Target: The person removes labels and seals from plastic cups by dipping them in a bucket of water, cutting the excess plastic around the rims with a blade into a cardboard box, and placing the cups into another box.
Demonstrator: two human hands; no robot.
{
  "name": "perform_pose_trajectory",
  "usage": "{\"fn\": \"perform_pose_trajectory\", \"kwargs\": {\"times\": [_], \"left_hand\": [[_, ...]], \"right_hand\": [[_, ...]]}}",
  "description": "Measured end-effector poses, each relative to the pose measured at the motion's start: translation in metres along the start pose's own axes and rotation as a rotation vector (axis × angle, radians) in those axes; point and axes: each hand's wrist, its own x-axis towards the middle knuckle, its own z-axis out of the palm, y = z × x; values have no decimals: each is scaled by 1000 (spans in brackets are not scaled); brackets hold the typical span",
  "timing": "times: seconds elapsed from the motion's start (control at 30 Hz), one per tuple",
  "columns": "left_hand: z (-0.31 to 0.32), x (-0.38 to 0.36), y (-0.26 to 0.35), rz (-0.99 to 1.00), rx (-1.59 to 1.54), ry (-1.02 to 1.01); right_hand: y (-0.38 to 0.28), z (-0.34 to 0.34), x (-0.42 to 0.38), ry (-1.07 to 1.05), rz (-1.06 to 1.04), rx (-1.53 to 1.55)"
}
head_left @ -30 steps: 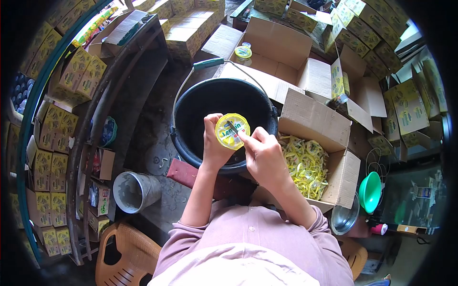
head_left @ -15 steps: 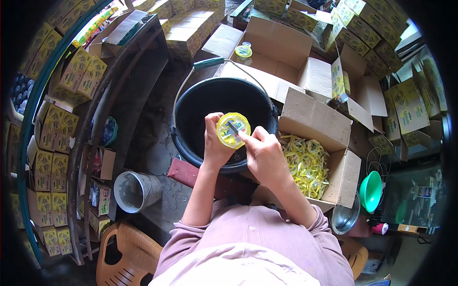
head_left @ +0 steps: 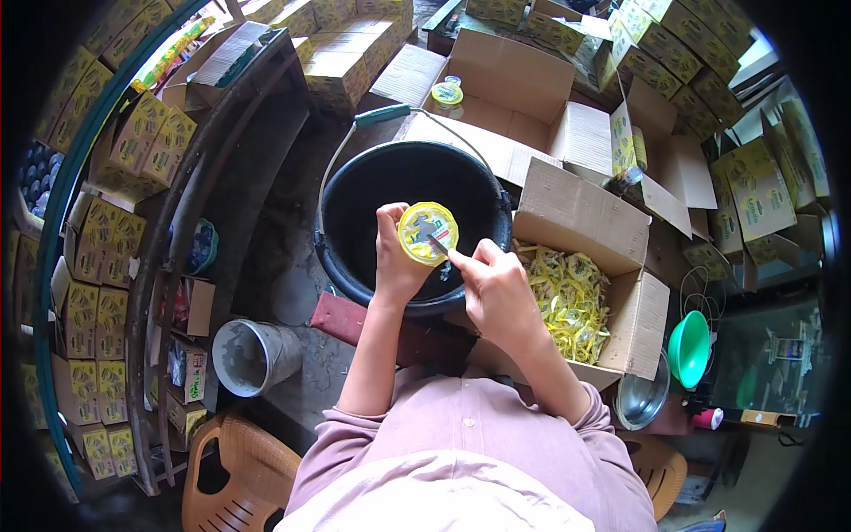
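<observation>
My left hand [head_left: 401,266] is wrapped round a plastic cup [head_left: 417,217] with a yellow-rimmed, printed film lid, held over the black bucket [head_left: 332,266]. The lid faces up towards me, and an irregular grey patch shows in its middle. Pinched in my right hand [head_left: 498,288] is a thin dark knife [head_left: 441,246], its tip right at the lid. Below the cup, the bucket's inside is dark, and its wire handle with a green grip [head_left: 383,115] stands up at the far side.
An open carton [head_left: 634,328] of yellow film scraps [head_left: 567,301] stands right of the bucket. Behind is another open carton [head_left: 514,75] with a lidded cup [head_left: 447,94] at its corner. A grey pail [head_left: 284,359] and an orange chair [head_left: 244,470] are at left, a green bowl [head_left: 689,350] at right.
The knife has drawn back towards the lid's lower right edge, and the grey patch now shows on the lid. My right hand has shifted slightly right and down.
</observation>
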Motion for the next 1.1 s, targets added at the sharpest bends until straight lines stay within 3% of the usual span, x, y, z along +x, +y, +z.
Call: {"fn": "perform_pose_trajectory", "kwargs": {"times": [0.27,0.53,0.67,1.1], "left_hand": [[4,-2,-4,-21,78,-73],[9,-3,-9,-29,310,-48],[13,-6,-19,-18,530,-62],[14,-6,-21,0,985,-170]], "right_hand": [[9,-6,-31,81,26,36],[29,-26,-70,287,155,360],[61,-40,-110,362,251,359],[122,-59,-198,296,357,496]]}}
